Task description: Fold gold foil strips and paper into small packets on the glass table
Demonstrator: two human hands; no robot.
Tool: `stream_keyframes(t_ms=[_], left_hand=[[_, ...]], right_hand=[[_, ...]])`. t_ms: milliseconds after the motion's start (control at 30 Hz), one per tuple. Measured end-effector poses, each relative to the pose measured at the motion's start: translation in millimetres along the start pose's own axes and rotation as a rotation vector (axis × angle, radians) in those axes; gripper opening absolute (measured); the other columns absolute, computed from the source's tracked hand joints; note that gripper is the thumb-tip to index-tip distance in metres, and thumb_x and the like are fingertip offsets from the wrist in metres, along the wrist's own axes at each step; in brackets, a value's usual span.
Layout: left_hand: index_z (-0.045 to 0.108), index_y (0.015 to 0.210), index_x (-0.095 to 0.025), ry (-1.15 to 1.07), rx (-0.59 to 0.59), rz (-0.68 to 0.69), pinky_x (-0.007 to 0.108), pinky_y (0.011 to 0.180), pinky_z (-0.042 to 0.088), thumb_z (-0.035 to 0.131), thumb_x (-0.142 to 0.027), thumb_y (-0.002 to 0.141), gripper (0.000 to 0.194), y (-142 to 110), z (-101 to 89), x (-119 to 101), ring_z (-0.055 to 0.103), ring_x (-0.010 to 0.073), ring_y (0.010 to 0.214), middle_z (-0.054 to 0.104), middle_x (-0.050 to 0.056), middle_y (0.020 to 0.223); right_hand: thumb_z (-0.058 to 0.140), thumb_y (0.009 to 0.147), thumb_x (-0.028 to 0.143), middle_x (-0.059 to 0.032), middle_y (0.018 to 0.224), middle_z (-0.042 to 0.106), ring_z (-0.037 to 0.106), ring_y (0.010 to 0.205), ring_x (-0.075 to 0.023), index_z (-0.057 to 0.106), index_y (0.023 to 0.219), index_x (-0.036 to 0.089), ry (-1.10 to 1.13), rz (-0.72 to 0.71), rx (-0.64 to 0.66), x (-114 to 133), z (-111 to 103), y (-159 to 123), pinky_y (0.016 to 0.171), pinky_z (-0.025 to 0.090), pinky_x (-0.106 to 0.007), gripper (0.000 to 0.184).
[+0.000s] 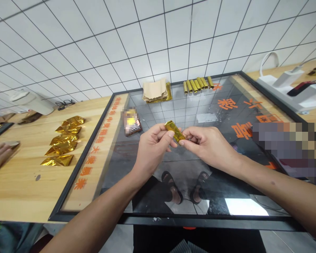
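Both hands are on one gold roll [176,133], which lies slantwise above the middle of the glass-topped desk [200,222], its far end toward the back left corner. The left hand [154,140] has it in a narrow grip, thumb laid over the foil; the right hand [206,140] pinches the near end between thumb and fingers. Whether the near end is fully closed cannot be told, as fingertips cover it.

Good practice, in my judgement: light, even pressure from both thumbs, the left steadying the tube while the right works the end, so that the foil neither creases nor springs loose. Squeezing hard could flatten the roll.

As to edges, the row of gold rolls [194,86] stands near the back edge, with the paper stack [154,90] to its left; both are well apart from the hands. A printed packet [133,123] lies between the left hand and the left edge, the nearest item to a leftward sweep. The power strip [284,94] sits beyond the back right corner. The widest working room appears toward the front edge.
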State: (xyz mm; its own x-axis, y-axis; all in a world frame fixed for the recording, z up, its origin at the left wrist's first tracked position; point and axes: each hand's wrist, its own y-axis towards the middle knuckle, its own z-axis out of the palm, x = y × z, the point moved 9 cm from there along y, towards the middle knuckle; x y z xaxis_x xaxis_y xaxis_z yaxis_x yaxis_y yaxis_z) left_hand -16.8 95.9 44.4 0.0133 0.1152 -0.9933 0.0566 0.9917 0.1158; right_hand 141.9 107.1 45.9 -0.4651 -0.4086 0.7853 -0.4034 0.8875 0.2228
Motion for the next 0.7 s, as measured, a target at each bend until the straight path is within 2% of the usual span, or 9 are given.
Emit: stream_keyframes(t_ms=[200, 400, 567, 700], left_hand=[[0.074, 0.094, -0.018, 0.005, 0.002, -0.003, 0.022, 0.056, 0.051, 0.077, -0.037, 0.094, 0.018, 0, 0.1, 0, 0.066, 0.0121, 0.060, 0.075, 0.001, 0.070], [0.070, 0.100, -0.019, -0.054, 0.025, 0.012, 0.022, 0.058, 0.054, 0.077, -0.039, 0.094, 0.022, 3, 0.1, 1, 0.068, 0.0120, 0.065, 0.079, 0.003, 0.083], [0.070, 0.113, -0.019, -0.032, -0.003, 0.014, 0.023, 0.062, 0.056, 0.083, -0.037, 0.087, 0.034, 1, 1.3, 5, 0.072, 0.0132, 0.076, 0.082, 0.007, 0.107], [0.070, 0.115, -0.020, 0.079, -0.032, 0.079, 0.029, 0.077, 0.061, 0.082, -0.030, 0.088, 0.031, -4, 2.8, 4, 0.076, 0.0182, 0.090, 0.082, 0.007, 0.108]], right_hand=[[0.070, 0.095, 0.024, 0.0056, 0.065, 0.062, 0.052, 0.059, -0.0111, 0.072, 0.081, 0.022, 0.014, -0.027, 0.003, 6, 0, -1, 0.057, 0.038, -0.027, 0.014], [0.069, 0.098, 0.031, 0.0017, 0.085, 0.077, 0.063, 0.067, -0.0150, 0.076, 0.100, 0.025, 0.146, 0.025, 0.075, 2, 8, -2, 0.060, 0.046, -0.028, 0.009], [0.070, 0.097, 0.028, 0.0038, 0.079, 0.075, 0.063, 0.064, -0.0137, 0.073, 0.092, 0.025, 0.013, -0.011, 0.031, 4, 5, -2, 0.061, 0.045, -0.028, 0.007], [0.072, 0.094, 0.022, 0.0027, 0.082, 0.075, 0.065, 0.066, -0.0136, 0.068, 0.088, 0.023, -0.031, -0.060, 0.021, 10, 6, -2, 0.064, 0.047, -0.028, 0.007]])
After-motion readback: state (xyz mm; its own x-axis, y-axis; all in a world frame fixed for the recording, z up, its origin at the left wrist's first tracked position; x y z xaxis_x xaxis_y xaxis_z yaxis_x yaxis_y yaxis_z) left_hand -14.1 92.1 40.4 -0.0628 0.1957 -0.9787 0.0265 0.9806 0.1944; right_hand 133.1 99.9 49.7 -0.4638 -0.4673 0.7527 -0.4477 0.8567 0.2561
